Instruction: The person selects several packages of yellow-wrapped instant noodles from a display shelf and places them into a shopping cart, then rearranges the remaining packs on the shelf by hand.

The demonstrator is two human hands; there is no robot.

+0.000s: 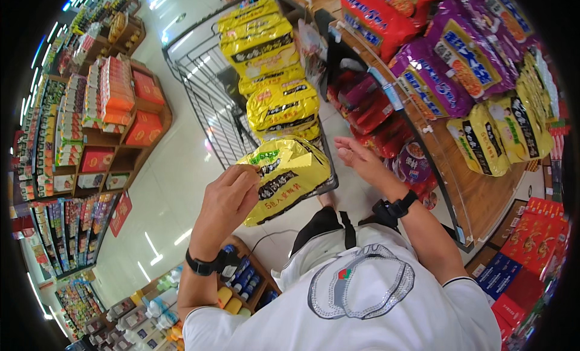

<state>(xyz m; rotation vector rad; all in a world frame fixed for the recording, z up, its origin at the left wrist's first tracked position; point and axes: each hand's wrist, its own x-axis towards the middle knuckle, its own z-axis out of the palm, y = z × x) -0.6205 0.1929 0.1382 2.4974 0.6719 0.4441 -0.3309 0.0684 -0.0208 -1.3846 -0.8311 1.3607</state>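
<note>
My left hand (233, 194) grips the left edge of a yellow multipack of instant noodles (290, 174), which hangs over the near end of a metal shopping cart (204, 97). To the right of the pack, my right hand (358, 158) is raised with its fingers apart and holds nothing. More yellow noodle packs (281, 106) stand in a row in the cart. On the wooden display shelf (471, 192) at the right lie purple noodle packs (466, 52), red packs (380, 20) and several yellow packs (480, 138).
Red and purple packs (367, 106) fill a lower level under the display's edge. Shelves with boxed and bottled goods (118, 92) stand at the left. Bottles (247, 278) sit on a low shelf at my left elbow. Red gift boxes (534, 237) are stacked at the lower right.
</note>
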